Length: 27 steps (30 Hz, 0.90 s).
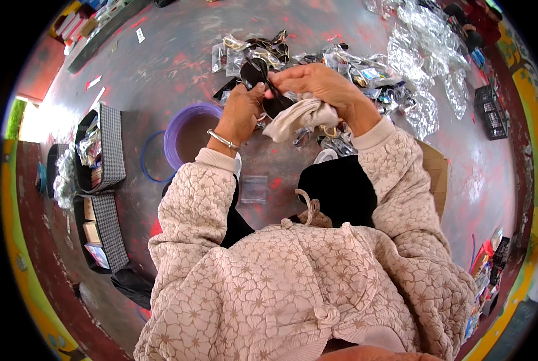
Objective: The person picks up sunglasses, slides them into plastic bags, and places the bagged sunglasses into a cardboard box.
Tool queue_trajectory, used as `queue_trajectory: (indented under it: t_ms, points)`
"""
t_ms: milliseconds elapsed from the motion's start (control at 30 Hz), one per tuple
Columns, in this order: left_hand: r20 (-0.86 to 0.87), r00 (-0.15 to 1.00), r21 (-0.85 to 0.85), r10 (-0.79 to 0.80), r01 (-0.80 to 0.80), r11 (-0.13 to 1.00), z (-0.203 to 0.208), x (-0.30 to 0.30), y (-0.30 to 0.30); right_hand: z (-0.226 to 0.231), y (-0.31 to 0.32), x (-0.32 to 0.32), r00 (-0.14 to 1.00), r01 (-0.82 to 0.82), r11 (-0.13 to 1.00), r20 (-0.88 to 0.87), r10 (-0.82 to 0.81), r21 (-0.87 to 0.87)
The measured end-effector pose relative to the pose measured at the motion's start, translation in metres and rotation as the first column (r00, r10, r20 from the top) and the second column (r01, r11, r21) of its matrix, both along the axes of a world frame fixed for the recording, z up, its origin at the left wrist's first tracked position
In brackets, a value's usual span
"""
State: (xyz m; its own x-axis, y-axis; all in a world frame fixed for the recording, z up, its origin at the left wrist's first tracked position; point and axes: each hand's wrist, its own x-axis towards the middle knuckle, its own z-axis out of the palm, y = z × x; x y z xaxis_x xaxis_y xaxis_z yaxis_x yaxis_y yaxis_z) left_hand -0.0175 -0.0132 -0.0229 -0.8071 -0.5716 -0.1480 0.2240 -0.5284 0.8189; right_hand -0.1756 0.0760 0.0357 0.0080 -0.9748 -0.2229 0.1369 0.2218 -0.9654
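Both hands meet above the grey, red-flecked concrete floor (160, 66), just in front of the person's chest. The left hand (243, 109), with a thin silver metal bangle (223, 139) at the wrist, has its fingers pinched on a pair of black plastic sunglasses with dark lenses (263, 84), gripping the frame from the left side. The right hand (324, 86) curls over the sunglasses from the right, its fingers closed around a crumpled off-white cloth (299, 117) that hangs down under the palm and touches the lower lens. The sunglasses are held in the air between the two hands, above the near edge of a heap of small clear plastic bags holding more dark glasses (341, 69) that lies on the floor beyond the hands. Left of the hands stands a round purple plastic basin (179, 123), and further left sit open grey checked fabric boxes (109, 150). Loose crinkled clear plastic wrapping (425, 54) lies towards the far right of the floor.
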Motion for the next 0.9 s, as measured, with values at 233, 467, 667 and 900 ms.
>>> queue_trajectory:
  t_ms: [233, 467, 667, 900]
  points:
    - [-0.148, 0.973, 0.312, 0.179, -0.125, 0.942, 0.016, 0.024, -0.017, 0.026, 0.030, -0.012, 0.930, 0.319, 0.946, 0.209, -0.303, -0.051]
    - [-0.073, 0.995, 0.166, 0.068, -0.055, 0.985, -0.012, 0.026, -0.021, -0.020, -0.006, -0.049, 0.792, 0.315, 0.940, -0.511, -0.335, -0.129]
    - [0.135, 0.961, 0.194, -0.240, 0.212, 0.958, -0.018, 0.006, 0.004, -0.007, 0.015, 0.000, 0.571, -0.021, 0.876, -0.726, -0.385, -0.481]
    - [0.187, 0.897, 0.015, -0.401, 0.406, 0.914, 0.027, 0.011, 0.020, -0.009, 0.021, 0.008, 0.601, -0.107, 0.857, -0.720, -0.348, -0.503]
